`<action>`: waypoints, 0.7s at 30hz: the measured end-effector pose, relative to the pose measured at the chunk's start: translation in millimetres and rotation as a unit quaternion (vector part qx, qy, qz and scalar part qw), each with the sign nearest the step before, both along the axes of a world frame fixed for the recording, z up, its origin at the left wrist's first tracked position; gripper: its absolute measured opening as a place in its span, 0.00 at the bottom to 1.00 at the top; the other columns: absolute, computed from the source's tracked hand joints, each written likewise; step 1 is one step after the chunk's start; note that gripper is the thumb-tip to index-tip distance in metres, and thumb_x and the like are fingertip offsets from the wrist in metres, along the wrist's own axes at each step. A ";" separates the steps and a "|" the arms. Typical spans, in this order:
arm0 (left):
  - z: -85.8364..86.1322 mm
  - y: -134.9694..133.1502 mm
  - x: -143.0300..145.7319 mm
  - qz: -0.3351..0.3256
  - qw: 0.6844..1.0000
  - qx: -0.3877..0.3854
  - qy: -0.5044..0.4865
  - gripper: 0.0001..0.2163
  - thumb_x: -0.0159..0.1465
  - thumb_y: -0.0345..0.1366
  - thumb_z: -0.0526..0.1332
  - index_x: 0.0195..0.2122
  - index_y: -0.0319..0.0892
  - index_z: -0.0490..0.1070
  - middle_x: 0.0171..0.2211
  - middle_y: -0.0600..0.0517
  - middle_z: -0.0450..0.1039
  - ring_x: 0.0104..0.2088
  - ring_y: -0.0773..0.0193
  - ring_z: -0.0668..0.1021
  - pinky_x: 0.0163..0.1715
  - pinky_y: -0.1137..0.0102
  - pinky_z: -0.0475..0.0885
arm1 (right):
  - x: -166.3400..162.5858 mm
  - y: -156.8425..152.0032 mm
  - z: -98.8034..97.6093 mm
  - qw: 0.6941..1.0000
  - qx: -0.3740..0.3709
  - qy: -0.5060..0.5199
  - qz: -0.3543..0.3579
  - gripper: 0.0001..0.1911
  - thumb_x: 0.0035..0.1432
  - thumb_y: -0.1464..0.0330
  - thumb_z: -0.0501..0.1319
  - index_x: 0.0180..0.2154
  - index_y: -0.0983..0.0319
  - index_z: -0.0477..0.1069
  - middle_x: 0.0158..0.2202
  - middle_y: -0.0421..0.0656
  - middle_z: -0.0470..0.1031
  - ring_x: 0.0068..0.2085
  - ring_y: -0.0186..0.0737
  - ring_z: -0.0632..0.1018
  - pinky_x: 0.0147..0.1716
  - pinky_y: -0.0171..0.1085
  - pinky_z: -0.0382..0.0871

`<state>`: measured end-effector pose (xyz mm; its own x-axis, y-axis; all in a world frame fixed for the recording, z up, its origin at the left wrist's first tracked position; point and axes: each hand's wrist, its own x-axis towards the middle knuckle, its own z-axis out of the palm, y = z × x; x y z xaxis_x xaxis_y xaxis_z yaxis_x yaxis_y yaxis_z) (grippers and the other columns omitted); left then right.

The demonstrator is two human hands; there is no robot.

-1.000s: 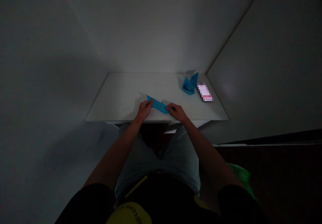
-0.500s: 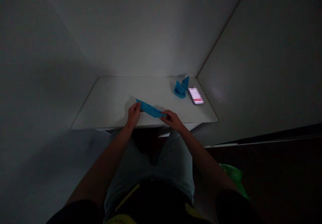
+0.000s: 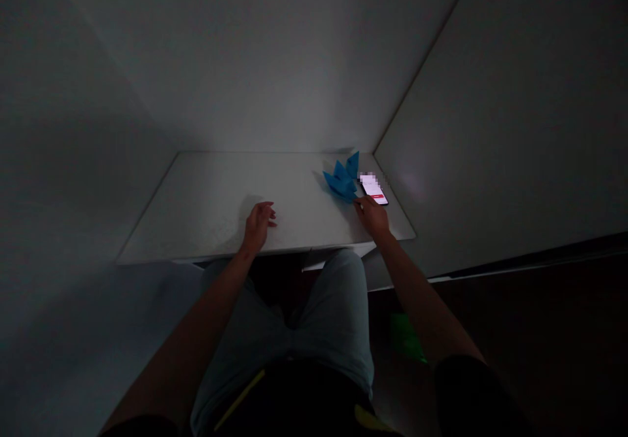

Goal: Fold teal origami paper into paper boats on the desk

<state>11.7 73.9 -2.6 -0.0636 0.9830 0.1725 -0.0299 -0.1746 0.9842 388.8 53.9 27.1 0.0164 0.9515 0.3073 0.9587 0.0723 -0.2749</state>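
My right hand (image 3: 373,217) reaches to the back right of the white table (image 3: 206,195), its fingertips pinched at the near corner of a long blue folded paper (image 3: 338,185). That paper lies against a small blue paper boat (image 3: 352,163). A lit phone (image 3: 375,191) lies just right of both, close to my right hand. My left hand (image 3: 258,222) rests near the table's front edge with its fingers loosely apart and nothing in them.
Pale walls close the table in at the back and on the right, meeting in a corner behind the boat. My legs in light shorts (image 3: 304,319) are under the front edge. Something green (image 3: 406,337) lies on the dark floor to the right.
My left hand has let go of the long blue paper. My right hand has carried it from the front middle to the back right, beside the boat and phone.
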 end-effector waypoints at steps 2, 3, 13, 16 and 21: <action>1.3 -1.1 -0.4 -0.004 1.000 -0.003 0.012 0.32 0.64 0.68 0.64 0.49 0.41 0.76 0.35 0.49 0.74 0.35 0.62 0.78 0.27 0.71 0.79 | 1.9 4.6 6.0 0.999 -0.014 -0.029 -0.028 0.14 0.75 0.66 0.58 0.53 0.59 0.81 0.54 0.52 0.80 0.44 0.49 0.81 0.39 0.41 0.73; 1.7 -1.5 -0.6 -0.005 1.000 -0.004 0.017 0.31 0.64 0.68 0.64 0.48 0.41 0.76 0.35 0.50 0.74 0.35 0.62 0.78 0.27 0.71 0.79 | -0.3 5.8 8.4 0.999 -0.014 -0.036 -0.036 0.15 0.74 0.64 0.59 0.55 0.59 0.81 0.55 0.52 0.79 0.43 0.49 0.81 0.37 0.40 0.72; 6.0 -4.7 -1.5 -0.014 0.998 -0.013 0.067 0.26 0.65 0.62 0.63 0.46 0.42 0.77 0.34 0.50 0.77 0.30 0.63 0.78 0.29 0.69 0.75 | -34.5 -31.2 -3.4 0.995 0.088 0.024 0.044 0.11 0.73 0.61 0.61 0.42 0.59 0.80 0.44 0.49 0.76 0.42 0.46 0.79 0.43 0.41 0.72; 8.6 -5.2 -0.2 -0.022 0.995 -0.013 0.096 0.24 0.65 0.60 0.63 0.43 0.42 0.78 0.32 0.51 0.77 0.29 0.64 0.77 0.30 0.68 0.75 | -30.5 -52.2 -11.5 0.995 0.066 0.037 0.061 0.13 0.73 0.60 0.62 0.35 0.58 0.77 0.41 0.47 0.75 0.39 0.43 0.78 0.41 0.39 0.72; 10.7 -5.6 2.2 -0.036 0.993 -0.009 0.110 0.21 0.65 0.58 0.63 0.39 0.43 0.78 0.30 0.51 0.76 0.30 0.62 0.78 0.31 0.68 0.75 | -22.6 -47.0 -4.1 0.996 0.068 0.056 0.025 0.10 0.73 0.61 0.61 0.43 0.58 0.79 0.47 0.49 0.75 0.46 0.46 0.79 0.46 0.40 0.74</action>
<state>13.9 68.3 8.2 0.0442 0.9866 0.1568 0.1748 -0.1622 0.9712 366.1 6.9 23.1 0.0117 0.9018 0.4320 0.9166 0.1629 -0.3651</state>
